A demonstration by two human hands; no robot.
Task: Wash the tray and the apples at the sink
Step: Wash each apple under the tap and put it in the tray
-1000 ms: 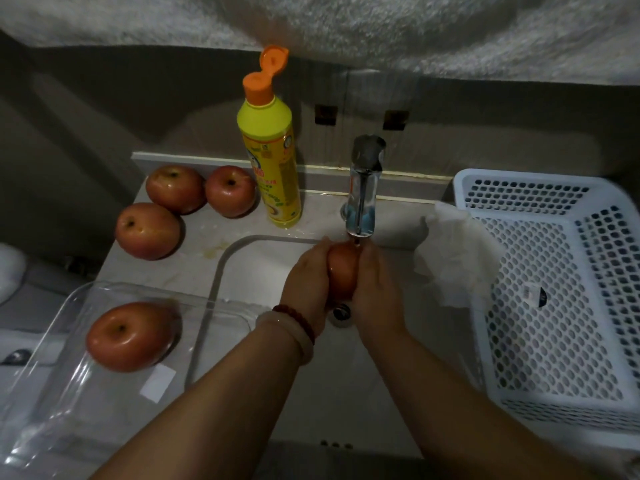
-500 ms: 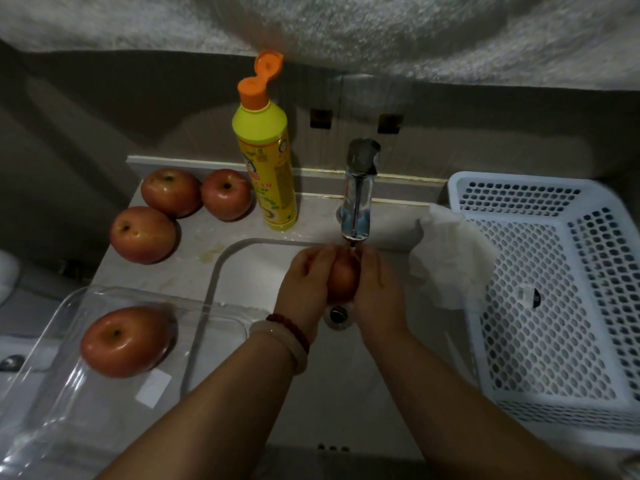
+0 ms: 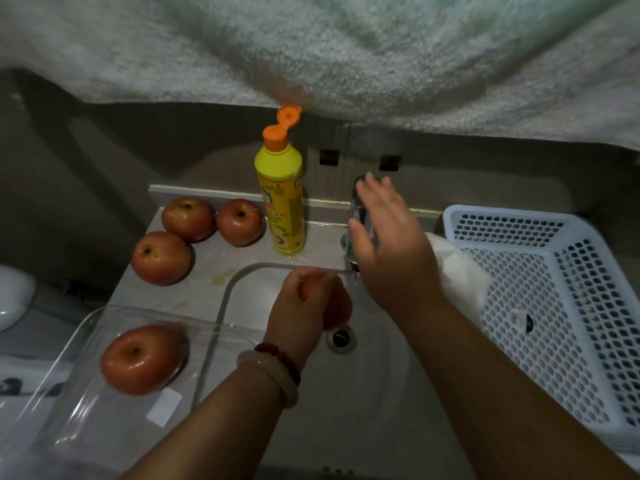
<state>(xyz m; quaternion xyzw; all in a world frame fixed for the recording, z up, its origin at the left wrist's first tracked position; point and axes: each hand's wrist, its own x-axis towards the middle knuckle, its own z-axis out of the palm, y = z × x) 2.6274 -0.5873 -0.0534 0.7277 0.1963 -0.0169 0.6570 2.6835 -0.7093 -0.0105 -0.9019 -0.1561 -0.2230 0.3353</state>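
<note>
My left hand [image 3: 301,306] grips a red apple [image 3: 337,308] over the white sink [image 3: 363,393], just left of the tap's outlet. My right hand [image 3: 388,244] is raised with fingers spread in front of the chrome tap [image 3: 356,216], covering most of it. A clear glass tray [image 3: 86,393] rests at the sink's left edge with one red apple [image 3: 142,358] in it. Three more red apples [image 3: 161,258] [image 3: 188,219] [image 3: 239,221] lie on the counter at the back left.
A yellow dish soap bottle [image 3: 281,206] with its orange cap flipped up stands between the apples and the tap. A white perforated basket [image 3: 554,306] sits to the right, with a white cloth [image 3: 460,278] at its left edge. The drain [image 3: 341,337] lies below the held apple.
My right hand has let go of the apple and risen to the tap. My left hand alone now holds the apple, slightly left of the stream.
</note>
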